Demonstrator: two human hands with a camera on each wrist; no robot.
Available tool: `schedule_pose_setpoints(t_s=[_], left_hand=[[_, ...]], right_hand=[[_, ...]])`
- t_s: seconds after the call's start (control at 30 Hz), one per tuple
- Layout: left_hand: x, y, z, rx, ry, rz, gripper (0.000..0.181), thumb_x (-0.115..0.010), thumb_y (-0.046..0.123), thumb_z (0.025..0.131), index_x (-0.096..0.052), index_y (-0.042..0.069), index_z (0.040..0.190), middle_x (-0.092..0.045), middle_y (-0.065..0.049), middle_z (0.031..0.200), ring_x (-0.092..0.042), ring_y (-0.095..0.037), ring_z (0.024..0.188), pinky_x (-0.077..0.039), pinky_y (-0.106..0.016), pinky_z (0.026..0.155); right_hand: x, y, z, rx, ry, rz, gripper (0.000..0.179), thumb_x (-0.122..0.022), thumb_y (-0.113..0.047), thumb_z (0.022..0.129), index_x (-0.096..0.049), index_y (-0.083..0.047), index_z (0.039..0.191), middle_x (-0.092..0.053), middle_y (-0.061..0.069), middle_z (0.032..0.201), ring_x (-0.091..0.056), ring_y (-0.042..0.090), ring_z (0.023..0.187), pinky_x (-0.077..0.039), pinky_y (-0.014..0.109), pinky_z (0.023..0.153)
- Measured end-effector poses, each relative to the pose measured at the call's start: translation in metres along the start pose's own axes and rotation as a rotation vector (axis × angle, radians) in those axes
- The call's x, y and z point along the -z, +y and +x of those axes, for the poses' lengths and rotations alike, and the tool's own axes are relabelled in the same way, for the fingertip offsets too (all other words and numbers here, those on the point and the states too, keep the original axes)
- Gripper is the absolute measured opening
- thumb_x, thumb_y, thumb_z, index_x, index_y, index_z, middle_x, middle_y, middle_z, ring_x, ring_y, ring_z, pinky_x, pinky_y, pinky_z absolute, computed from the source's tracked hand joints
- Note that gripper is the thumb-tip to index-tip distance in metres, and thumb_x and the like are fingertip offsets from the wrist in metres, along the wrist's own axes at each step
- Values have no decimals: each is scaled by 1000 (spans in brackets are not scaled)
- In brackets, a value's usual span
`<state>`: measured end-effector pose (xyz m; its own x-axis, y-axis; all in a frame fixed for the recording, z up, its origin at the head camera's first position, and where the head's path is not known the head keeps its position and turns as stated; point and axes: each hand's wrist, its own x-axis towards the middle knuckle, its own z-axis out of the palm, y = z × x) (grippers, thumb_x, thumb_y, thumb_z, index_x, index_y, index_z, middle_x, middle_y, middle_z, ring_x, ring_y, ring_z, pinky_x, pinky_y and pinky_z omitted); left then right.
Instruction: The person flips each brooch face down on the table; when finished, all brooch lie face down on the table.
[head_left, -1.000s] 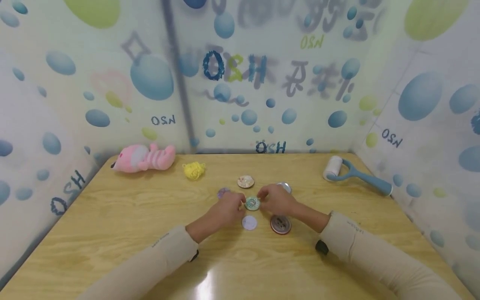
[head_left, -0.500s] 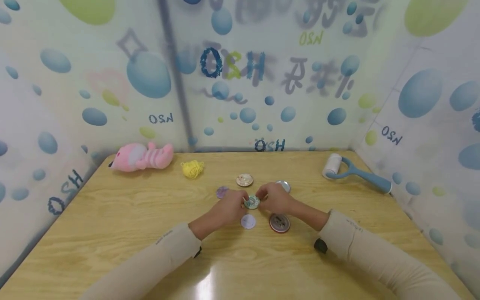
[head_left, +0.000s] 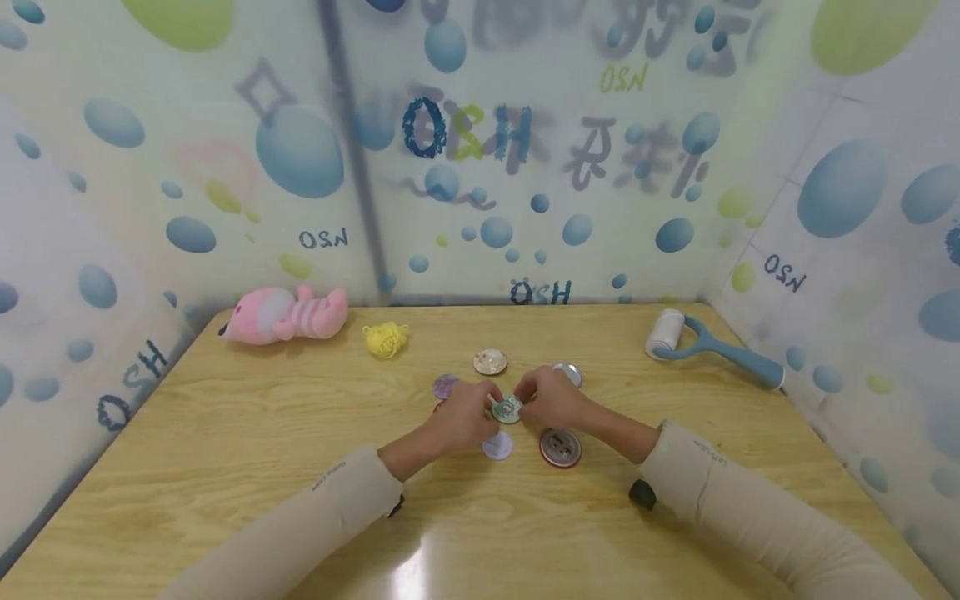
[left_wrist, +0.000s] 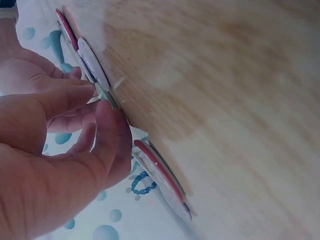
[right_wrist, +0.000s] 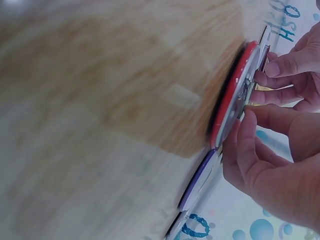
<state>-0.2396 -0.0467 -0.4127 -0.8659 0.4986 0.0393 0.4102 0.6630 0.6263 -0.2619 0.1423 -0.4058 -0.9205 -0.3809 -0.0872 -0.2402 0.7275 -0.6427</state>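
A small green patterned round badge (head_left: 507,408) lies between my two hands in the middle of the table. My left hand (head_left: 461,414) pinches its left side with thumb and forefinger; the left wrist view shows the greenish edge (left_wrist: 111,99) at those fingertips. From the other side, my right hand (head_left: 553,399) pinches the badge's right edge with bent fingers. A pale round badge (head_left: 497,446) is just below the left fingers. Beside the right hand is a larger dark grey badge (head_left: 560,448) with a red rim, and a silvery one (head_left: 570,374) is partly hidden behind that hand.
A cream badge (head_left: 491,362) and a purple one (head_left: 446,386) lie beyond the hands. Farther back are a pink plush toy (head_left: 288,317) and a ball of yellow yarn (head_left: 386,340). A blue-handled lint roller (head_left: 712,346) is at the back right.
My left fingers have shifted slightly on the green badge and spread somewhat. A bit of red edge now shows beside the left hand. My right hand stays nearly in place.
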Motion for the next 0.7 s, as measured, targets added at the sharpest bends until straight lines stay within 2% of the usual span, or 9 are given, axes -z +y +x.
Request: schedule_pose_setpoints(t_s=[0.27,0.5,0.7], left_hand=[[-2,-1,2,20,-17,-23,31,-71,-3,79,-58,0,108,-70,-14,97,-62,-13,76,-49,-22,59],[-1,0,2,57,-41,-81,30,-70,-3,82,-53,0,107,-70,-16,101,-66,-19,85,-53,-26,63],[2,1,3,93,-40,-71,24,-70,1,85,-61,0,107,-67,-13,101,-64,-22,93,-55,-34,76]], right_hand=[[-2,3,1,17,-5,19,20,-72,2,80,-70,1,100,-68,6,91,-63,17,86,-55,32,78],[-2,4,2,-24,1,36,20,-74,2,80,-70,1,100,-68,5,91,-64,16,86,-55,32,79],[-1,4,2,-69,4,71,21,-74,0,81,-69,-2,102,-68,5,93,-64,17,86,-55,30,76]])
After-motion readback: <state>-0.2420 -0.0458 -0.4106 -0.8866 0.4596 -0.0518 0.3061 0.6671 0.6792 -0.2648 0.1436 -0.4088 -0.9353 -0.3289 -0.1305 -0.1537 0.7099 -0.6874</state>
